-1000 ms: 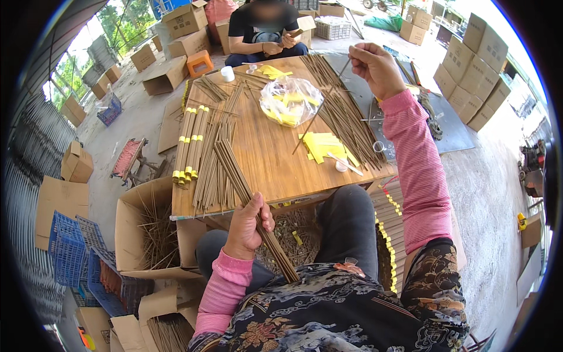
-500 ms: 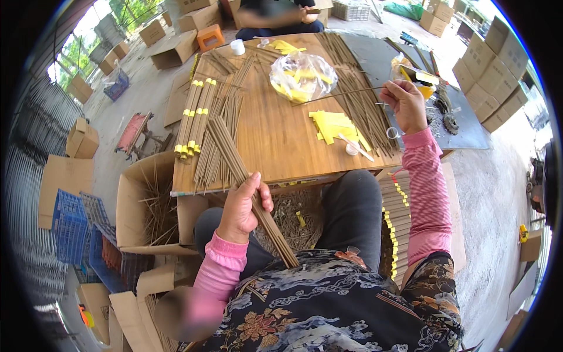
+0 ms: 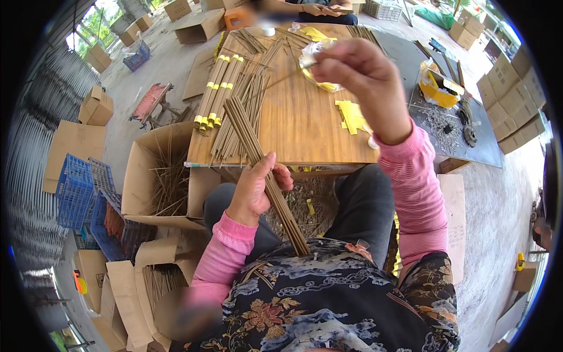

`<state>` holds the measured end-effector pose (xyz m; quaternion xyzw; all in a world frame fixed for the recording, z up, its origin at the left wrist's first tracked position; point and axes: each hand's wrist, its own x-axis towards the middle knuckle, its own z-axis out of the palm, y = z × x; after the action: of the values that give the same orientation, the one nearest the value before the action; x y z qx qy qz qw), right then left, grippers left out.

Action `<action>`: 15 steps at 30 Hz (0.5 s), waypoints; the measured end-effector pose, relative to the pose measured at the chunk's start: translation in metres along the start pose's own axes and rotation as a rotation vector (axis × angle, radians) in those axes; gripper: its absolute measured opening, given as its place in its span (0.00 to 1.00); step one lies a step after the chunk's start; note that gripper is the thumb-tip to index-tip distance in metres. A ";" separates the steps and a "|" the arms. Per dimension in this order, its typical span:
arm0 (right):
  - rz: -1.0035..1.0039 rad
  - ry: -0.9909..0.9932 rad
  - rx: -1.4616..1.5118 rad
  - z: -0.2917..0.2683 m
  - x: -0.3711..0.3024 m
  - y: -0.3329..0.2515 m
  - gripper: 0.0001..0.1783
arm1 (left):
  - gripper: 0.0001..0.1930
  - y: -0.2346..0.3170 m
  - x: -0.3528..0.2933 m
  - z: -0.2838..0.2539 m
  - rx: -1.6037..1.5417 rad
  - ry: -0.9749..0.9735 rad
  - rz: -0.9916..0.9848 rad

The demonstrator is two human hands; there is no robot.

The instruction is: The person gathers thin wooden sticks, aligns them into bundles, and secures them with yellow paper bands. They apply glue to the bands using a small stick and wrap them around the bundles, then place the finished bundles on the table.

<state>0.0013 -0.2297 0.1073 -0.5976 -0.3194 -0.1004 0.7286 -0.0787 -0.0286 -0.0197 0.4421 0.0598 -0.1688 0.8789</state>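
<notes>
My left hand (image 3: 256,188) is closed round a slanting bundle of thin brown incense sticks (image 3: 252,144), whose lower end reaches my shirt. Over the table my right hand (image 3: 360,82), slightly blurred, pinches the end of a single brown incense stick (image 3: 287,77) that points left. Loose sticks (image 3: 249,111) lie on the wooden table (image 3: 296,135) beyond the bundle. Left of them are several bundles with yellow bands (image 3: 220,91). Yellow paper strips (image 3: 350,116) lie near the right forearm. The right hand partly hides a clear plastic bag (image 3: 308,61) with yellow pieces.
An open cardboard box (image 3: 134,176) with loose sticks stands left of my knees, near blue crates (image 3: 75,190). On the grey board at right are a yellow box (image 3: 440,94) and scattered small bits (image 3: 441,128). Another person (image 3: 311,10) sits across the table.
My right hand has come left and nearer with the single stick, and now covers part of the bag. My left hand still grips the bundle. The whole view has shifted slightly.
</notes>
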 end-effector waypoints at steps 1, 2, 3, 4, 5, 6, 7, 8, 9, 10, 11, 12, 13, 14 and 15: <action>0.026 -0.086 0.070 0.026 0.003 0.005 0.10 | 0.15 0.000 0.000 0.000 -0.005 0.012 -0.014; 0.052 -0.171 0.136 0.047 0.002 0.009 0.12 | 0.14 0.000 0.000 0.001 -0.012 0.020 -0.028; 0.060 -0.279 0.091 0.055 0.000 0.015 0.14 | 0.15 0.000 0.001 0.000 -0.018 0.014 -0.031; 0.065 -0.396 0.050 0.061 -0.001 0.021 0.16 | 0.16 0.001 -0.001 -0.001 -0.027 0.014 -0.026; 0.135 -0.432 -0.016 0.065 -0.004 0.020 0.14 | 0.18 0.002 -0.002 -0.003 -0.035 0.013 -0.022; 0.171 -0.411 -0.039 0.064 -0.008 0.023 0.13 | 0.18 0.002 -0.004 -0.005 -0.042 0.020 -0.014; 0.207 -0.388 -0.068 0.061 -0.013 0.029 0.12 | 0.18 0.002 -0.005 -0.006 -0.051 0.022 -0.007; 0.240 -0.366 -0.098 0.058 -0.018 0.034 0.11 | 0.18 0.003 -0.005 -0.007 -0.058 0.023 0.002; 0.295 -0.356 -0.125 0.056 -0.024 0.036 0.09 | 0.18 0.004 -0.006 -0.007 -0.072 0.023 0.009; 0.352 -0.343 -0.148 0.055 -0.033 0.040 0.07 | 0.17 0.005 -0.007 -0.007 -0.084 0.027 0.013; 0.245 -0.359 -0.168 0.056 -0.045 0.045 0.06 | 0.17 0.005 -0.009 -0.007 -0.099 0.030 0.013; 0.346 -0.440 -0.169 0.054 -0.054 0.039 0.06 | 0.16 0.005 -0.007 -0.008 -0.121 0.024 0.031; 0.331 -0.442 -0.196 0.057 -0.069 0.044 0.07 | 0.16 0.004 -0.006 -0.009 -0.144 0.019 0.046; 0.317 -0.445 -0.215 0.061 -0.082 0.051 0.09 | 0.15 0.002 -0.006 -0.011 -0.164 0.022 0.061; 0.235 -0.454 -0.362 0.064 -0.088 0.049 0.10 | 0.14 0.003 -0.007 -0.009 -0.179 0.037 0.105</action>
<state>-0.0633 -0.1774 0.0211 -0.7577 -0.3793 0.0654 0.5270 -0.0834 -0.0180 -0.0207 0.3673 0.0676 -0.1081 0.9213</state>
